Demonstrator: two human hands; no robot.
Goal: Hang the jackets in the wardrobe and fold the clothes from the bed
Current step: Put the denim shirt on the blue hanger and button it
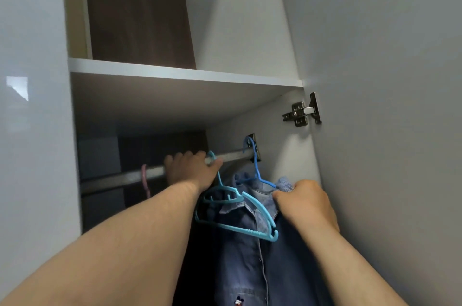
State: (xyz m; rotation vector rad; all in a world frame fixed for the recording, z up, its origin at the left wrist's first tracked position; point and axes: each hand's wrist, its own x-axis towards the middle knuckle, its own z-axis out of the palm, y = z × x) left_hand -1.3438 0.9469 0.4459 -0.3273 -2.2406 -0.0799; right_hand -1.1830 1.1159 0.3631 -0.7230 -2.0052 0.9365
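Observation:
A blue denim jacket (246, 255) hangs in the wardrobe on a dark blue hanger (256, 170) hooked over the metal rail (125, 177) at its right end. My left hand (192, 170) is up at the rail, fingers closed around the hook of a light blue hanger (240, 210) that lies tilted in front of the jacket's collar. My right hand (302, 200) grips the jacket's right shoulder fabric near the collar.
A white shelf (185, 73) runs above the rail, with a brown back panel (140, 20) behind it. A pink hanger hook (145, 179) sits on the rail at the left. The open door with its metal hinge (302, 110) stands at the right.

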